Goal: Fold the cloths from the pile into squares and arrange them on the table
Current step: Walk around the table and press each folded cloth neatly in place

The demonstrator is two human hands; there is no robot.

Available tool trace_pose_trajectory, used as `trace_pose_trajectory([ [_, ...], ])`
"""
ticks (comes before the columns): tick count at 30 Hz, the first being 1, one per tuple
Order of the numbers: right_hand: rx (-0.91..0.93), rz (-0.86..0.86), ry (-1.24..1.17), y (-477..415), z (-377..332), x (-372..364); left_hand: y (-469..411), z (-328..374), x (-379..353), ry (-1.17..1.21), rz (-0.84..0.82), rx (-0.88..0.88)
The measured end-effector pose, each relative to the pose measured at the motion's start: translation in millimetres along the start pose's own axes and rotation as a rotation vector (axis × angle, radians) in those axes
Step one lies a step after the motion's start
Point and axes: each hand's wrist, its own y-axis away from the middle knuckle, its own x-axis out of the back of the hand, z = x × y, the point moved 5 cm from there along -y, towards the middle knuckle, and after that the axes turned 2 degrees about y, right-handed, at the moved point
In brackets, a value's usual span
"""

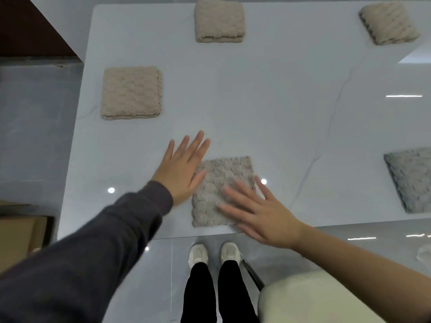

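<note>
Beige, nubbly towelling makes up the folded cloth (222, 190) at the lower centre of the frame, close to the near edge of the glossy white tabletop (279, 108). It looks light, thick and floppy, with no stiffness of its own, so the layers would likely slide apart if it were lifted by one corner. On this smooth surface it should also slip easily. The safest hold, I judge, is a pinch through all layers at two opposite edges, or flat palms to press and nudge it.

The left hand (184, 169) lies flat beside the cloth, fingers straight and slightly fanned, thumb over its left edge, holding nothing. The right hand (261, 213), blurred, is spread open over the cloth's lower right part and grips nothing. Whether it presses down I cannot tell.

Further off lie the upper-left square (131, 93), the top square (219, 21), the upper-right square (389, 23) and the right-edge square (410, 178).
</note>
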Motion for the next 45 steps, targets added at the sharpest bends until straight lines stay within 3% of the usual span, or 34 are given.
trace_pose_trajectory([
  [4,0.377,0.015,0.016,-9,-21,-16,-43,10,8,-0.147,-0.037,-0.336],
  [9,0.484,0.018,0.091,-24,-17,-33,-61,31,-21,-0.231,-0.171,-0.699],
  [17,0.443,-0.058,0.057,-31,-4,-40,-65,34,-35,-0.193,-0.178,-0.8],
  [25,0.397,-0.024,0.044,-33,-6,-36,-64,36,-34,-0.219,-0.123,-0.814],
  [28,0.369,-0.017,-0.008,-31,-10,-31,-60,34,-26,-0.218,-0.042,-0.702],
  [30,0.279,-0.017,-0.087,-27,-7,-21,-52,28,-14,-0.19,0.022,-0.514],
  [33,0.002,0.005,-0.205,-15,6,-5,-22,18,0,-0.067,0.07,-0.173],
  [36,-0.341,0.058,-0.231,-12,15,3,14,30,-3,-0.003,0.085,0.057],
  [40,-0.609,0.025,-0.161,-31,14,-10,29,64,-27,-0.017,0.09,0.18],
  [45,-0.644,-0.023,-0.121,-36,13,-35,25,71,-53,-0.044,0.135,0.245],
])
